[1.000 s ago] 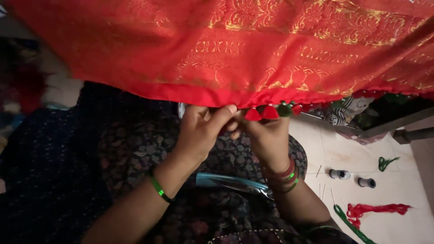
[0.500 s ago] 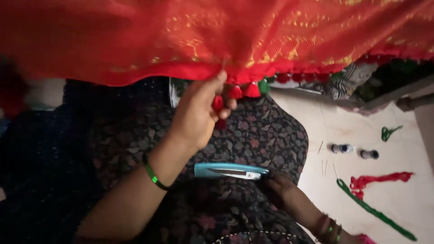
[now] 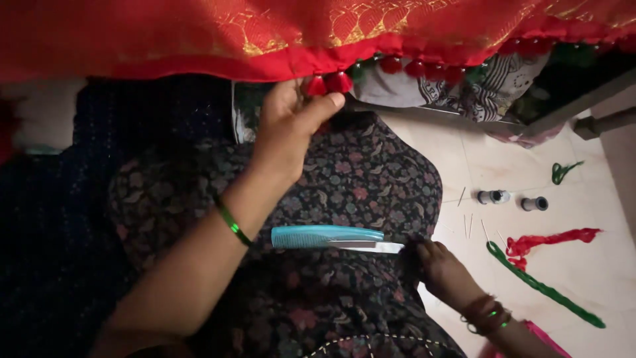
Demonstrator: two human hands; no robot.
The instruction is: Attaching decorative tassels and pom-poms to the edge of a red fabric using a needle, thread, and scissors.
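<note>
A red cloth with gold patterns [image 3: 278,30] hangs across the top of the view, with red and green tassels along its lower hem. My left hand [image 3: 288,122] is raised to the hem and pinches a red tassel [image 3: 328,83] between thumb and fingers. My right hand [image 3: 440,268] is low at my right thigh, fingers closed at the handle end of a pair of scissors [image 3: 368,246]. The scissors lie on my lap just under a light blue comb [image 3: 324,235]. Whether the right hand grips the scissors firmly is hard to tell.
My lap is covered by dark floral fabric [image 3: 358,179]. On the pale floor to the right lie two thread spools [image 3: 493,197], red thread [image 3: 550,240], a long green thread bundle [image 3: 543,286], a small green tuft [image 3: 563,171] and some needles [image 3: 462,197].
My right hand left the hem and dropped to the scissors on my lap. My left hand stayed at the tassels. The view shifted, showing more of the floor.
</note>
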